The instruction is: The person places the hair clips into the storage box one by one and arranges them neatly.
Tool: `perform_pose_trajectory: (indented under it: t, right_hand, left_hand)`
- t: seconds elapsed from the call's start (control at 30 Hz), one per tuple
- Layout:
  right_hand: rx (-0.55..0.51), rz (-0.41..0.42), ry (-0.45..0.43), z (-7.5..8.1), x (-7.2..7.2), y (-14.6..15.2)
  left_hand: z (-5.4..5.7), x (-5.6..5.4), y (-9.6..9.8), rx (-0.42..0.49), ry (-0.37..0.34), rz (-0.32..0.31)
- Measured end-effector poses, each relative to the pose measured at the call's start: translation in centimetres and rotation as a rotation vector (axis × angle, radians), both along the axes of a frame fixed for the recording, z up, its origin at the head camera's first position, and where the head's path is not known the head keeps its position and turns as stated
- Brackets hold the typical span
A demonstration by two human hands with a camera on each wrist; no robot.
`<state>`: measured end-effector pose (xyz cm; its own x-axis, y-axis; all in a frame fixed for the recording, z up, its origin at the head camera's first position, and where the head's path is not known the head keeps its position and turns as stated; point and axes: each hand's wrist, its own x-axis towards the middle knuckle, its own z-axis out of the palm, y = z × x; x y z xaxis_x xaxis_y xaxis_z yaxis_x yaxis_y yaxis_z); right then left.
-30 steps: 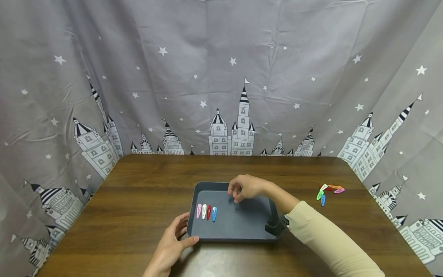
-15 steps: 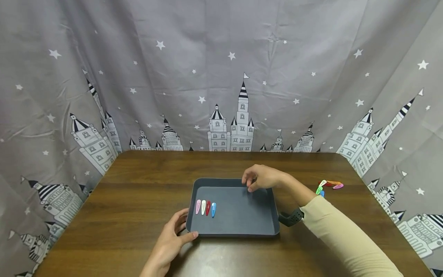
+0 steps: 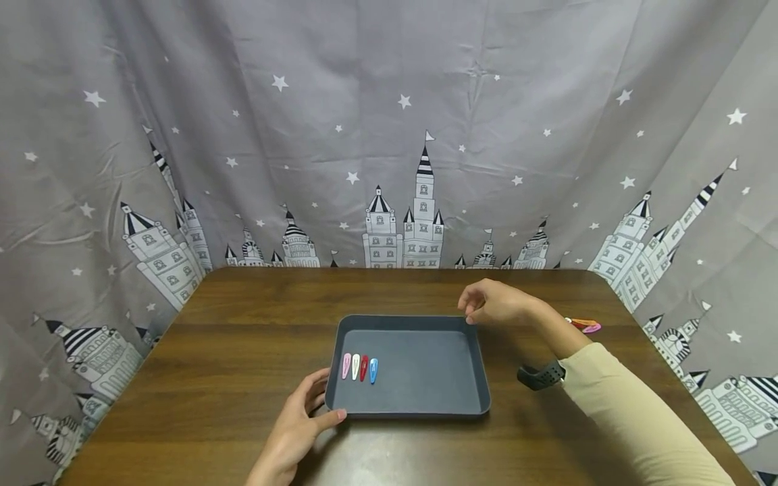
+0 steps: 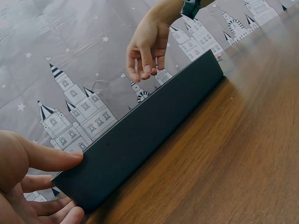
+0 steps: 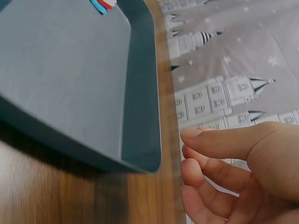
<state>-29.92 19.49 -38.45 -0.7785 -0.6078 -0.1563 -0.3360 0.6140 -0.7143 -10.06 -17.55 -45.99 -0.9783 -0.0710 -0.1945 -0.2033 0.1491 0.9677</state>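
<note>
A dark grey tray (image 3: 425, 371) lies on the table. My left hand (image 3: 293, 426) grips its near left corner, thumb at the rim and fingers along the outer side, as the left wrist view also shows. Inside the tray, toward its left side, snap hair clips stand in a row: a pink clip (image 3: 346, 365), a white clip (image 3: 355, 366), a red clip (image 3: 364, 368) and a blue clip (image 3: 373, 370). My right hand (image 3: 497, 302) hovers by the far right corner, fingers loosely bent with nothing between them in the right wrist view (image 5: 229, 175).
More hair clips (image 3: 589, 327) lie in a loose group on the right of the wooden table (image 3: 255, 337), partly hidden behind the right forearm. A grey curtain (image 3: 316, 155) printed with castles and stars hangs behind the table.
My right hand has moved right, from over the tray to its far right corner, and its forearm now covers part of the loose clips. The left hand keeps its grip on the tray.
</note>
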Motion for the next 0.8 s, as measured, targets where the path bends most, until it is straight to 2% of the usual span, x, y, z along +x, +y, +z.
perform_pose_trajectory:
  t: [0.27,0.47,0.63,0.8]
  right_hand:
    - [0.003,-0.034,0.04,-0.5,0.3,3.5]
    - [-0.041,-0.081,-0.017,-1.4,0.5,6.6]
    - [-0.029,-0.141,-0.045,-2.2,0.7,9.0]
    - [-0.03,-0.165,-0.069,-3.1,1.1,11.0]
  left_hand:
    - [-0.2,-0.1,-0.1,-0.024,0.002,-0.008]
    - [-0.4,-0.3,-0.2,-0.022,0.003,-0.008]
    - [-0.3,-0.3,-0.2,-0.026,-0.002,-0.009]
    - [-0.1,-0.2,-0.1,-0.033,-0.014,-0.006]
